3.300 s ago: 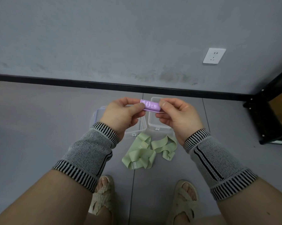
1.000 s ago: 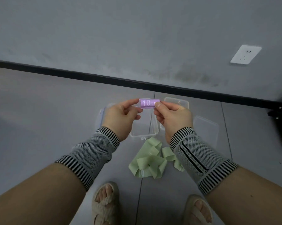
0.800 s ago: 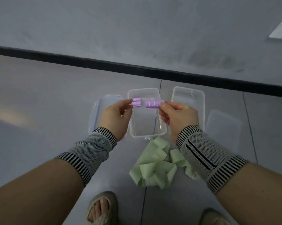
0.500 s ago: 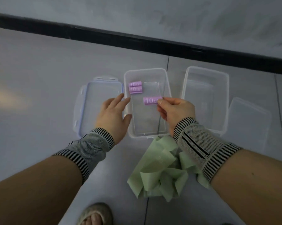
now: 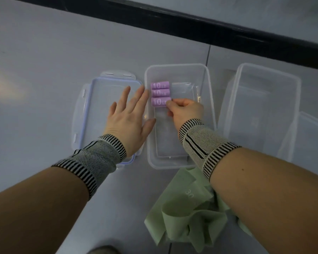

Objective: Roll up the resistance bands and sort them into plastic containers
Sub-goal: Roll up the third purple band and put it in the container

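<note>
Your right hand (image 5: 184,111) is down inside the middle container (image 5: 208,99), its fingertips (image 5: 169,103) pinching the right end of a rolled purple band (image 5: 159,102). That roll lies on the container floor, touching the second purple roll (image 5: 160,92) just beyond your fingertips, and a third roll (image 5: 160,85) lies against that one, farther still. All three sit in a row along the container's left wall, each marked 10 LB.

Your left hand (image 5: 129,119) is released, fingers straight and spread, over the lid (image 5: 86,114) that lies just left of the container; its thumb (image 5: 149,125) reaches the container's left rim.

Right of your right hand stands a second container (image 5: 260,92), with another lid (image 5: 312,136) beyond it. Behind your right wrist, near your body, a heap of loose green bands (image 5: 183,213) lies on the floor (image 5: 44,52), one marked 30.
</note>
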Demonstrator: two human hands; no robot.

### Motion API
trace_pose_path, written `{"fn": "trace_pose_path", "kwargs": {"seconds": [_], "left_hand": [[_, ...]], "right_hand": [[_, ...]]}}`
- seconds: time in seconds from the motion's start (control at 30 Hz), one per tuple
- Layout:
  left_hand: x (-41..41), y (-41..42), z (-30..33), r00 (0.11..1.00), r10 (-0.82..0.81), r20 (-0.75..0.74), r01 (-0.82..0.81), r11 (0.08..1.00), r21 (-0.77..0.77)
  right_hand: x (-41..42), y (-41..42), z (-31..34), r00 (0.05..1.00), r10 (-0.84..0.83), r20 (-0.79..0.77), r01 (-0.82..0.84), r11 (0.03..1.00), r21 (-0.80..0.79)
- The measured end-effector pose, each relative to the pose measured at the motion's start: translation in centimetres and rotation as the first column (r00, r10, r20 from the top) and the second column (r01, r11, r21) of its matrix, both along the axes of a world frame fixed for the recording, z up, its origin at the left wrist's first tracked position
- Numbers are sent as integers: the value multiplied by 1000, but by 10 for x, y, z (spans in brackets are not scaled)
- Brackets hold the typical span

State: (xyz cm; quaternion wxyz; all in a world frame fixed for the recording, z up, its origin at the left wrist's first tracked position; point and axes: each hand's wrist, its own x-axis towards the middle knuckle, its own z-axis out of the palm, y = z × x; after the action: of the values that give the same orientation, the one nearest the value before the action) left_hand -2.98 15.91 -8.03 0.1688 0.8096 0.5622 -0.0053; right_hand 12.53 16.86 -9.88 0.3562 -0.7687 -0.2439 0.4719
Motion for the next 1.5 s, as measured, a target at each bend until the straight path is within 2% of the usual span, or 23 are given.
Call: {"fn": "trace_pose_path", "kwargs": {"seconds": [0.3,0.37,0.5,0.67,0.8,1.07,1.27,1.5], "left_hand": [[4,-4,-14,996,34,88,-34,999,6],[6,-4,-15,994,35,101,-35,999,7],[6,-4,-18,991,44,126,-46,999,16],[5,-4,-19,989,46,139,-50,998,23],[5,-4,-20,987,45,153,-50,998,28],[6,-4,-22,985,44,168,-49,998,26],[4,-4,-22,987,50,152,-53,998,17],[5,-4,-21,987,48,155,-52,998,21]], "right_hand": [[-2,2,-17,990,36,134,-39,999,24],[-4,2,-18,977,54,204,-62,998,31],[-10,1,-20,886,186,424,-204,979,-3],[-14,-1,-27,757,276,592,-317,948,-37],[-12,-2,-23,708,296,641,-349,936,-46],[-13,-2,-23,759,249,601,-296,955,-22],[-11,-3,-24,716,268,645,-307,950,-54],[-10,-4,-25,718,258,646,-282,957,-69]]}}
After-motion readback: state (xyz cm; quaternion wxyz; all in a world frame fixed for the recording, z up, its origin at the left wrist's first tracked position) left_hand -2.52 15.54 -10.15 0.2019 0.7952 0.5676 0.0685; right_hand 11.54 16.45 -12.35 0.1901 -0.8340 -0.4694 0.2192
